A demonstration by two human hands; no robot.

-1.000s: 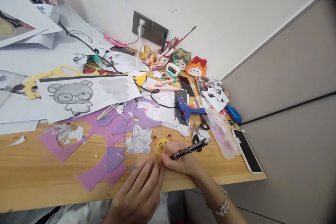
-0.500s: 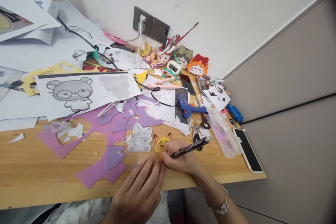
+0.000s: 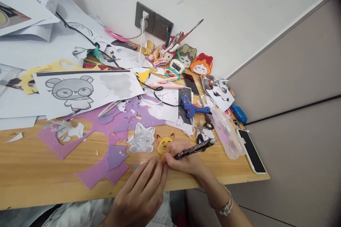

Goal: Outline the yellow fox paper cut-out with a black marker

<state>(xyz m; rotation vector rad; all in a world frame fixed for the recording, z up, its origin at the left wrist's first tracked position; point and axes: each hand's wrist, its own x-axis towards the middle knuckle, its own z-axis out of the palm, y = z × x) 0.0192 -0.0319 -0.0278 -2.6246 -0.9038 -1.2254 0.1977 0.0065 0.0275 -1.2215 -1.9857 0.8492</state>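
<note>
A black marker pen [image 3: 195,149] slants up and to the right out of my right hand [image 3: 182,156], which is closed round it low over the desk. Its tip is hidden by my fingers. Just under that hand lies a yellow fox-face cutout [image 3: 162,144] with orange, dark-tipped ears and a drawn eye. My left hand [image 3: 145,188] has its fingertips together at the cutout's lower orange edge, holding it; the thumb is hidden. Beside the yellow face, to the left, a grey printed paper fox [image 3: 142,138] lies flat on the wooden desk [image 3: 53,177].
Purple foam scraps [image 3: 114,159] spread left of my hands, below a bear drawing [image 3: 71,92]. Beyond are a blue glue gun [image 3: 193,109], scissors [image 3: 200,138], a small digital clock [image 3: 177,66] and a brush holder [image 3: 167,56]. A phone [image 3: 253,152] lies at the right edge.
The view has shifted slightly. Both hands keep almost the same place and grip at the fox cutout, and the pen's angle looks nearly unchanged.
</note>
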